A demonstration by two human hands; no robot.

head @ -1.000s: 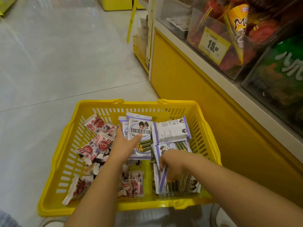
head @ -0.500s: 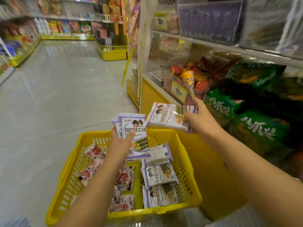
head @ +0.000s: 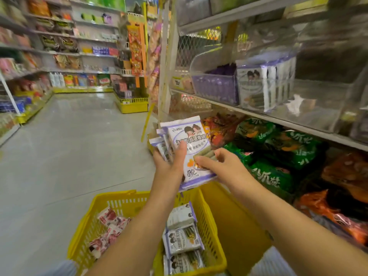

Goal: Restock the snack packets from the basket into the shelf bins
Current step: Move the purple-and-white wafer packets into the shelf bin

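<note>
left grip [head: 169, 163] is clutching the packet stack [head: 189, 136], thumb across the front; right grip [head: 223, 166] is pinching the front packet's lower edge. The matching bin [head: 318, 108] is sitting up-right of both grips, nearer the right one. The stack's long axis is running upright.

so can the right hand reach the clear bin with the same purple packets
Probably yes: nothing stands between the right hand and the clear bin above it, though that hand pinches the packet stack.

floor [head: 69, 146]: glossy grey tiles; far shelves [head: 65, 56]: stocked, blurred; plinths [head: 83, 90]: yellow
</note>
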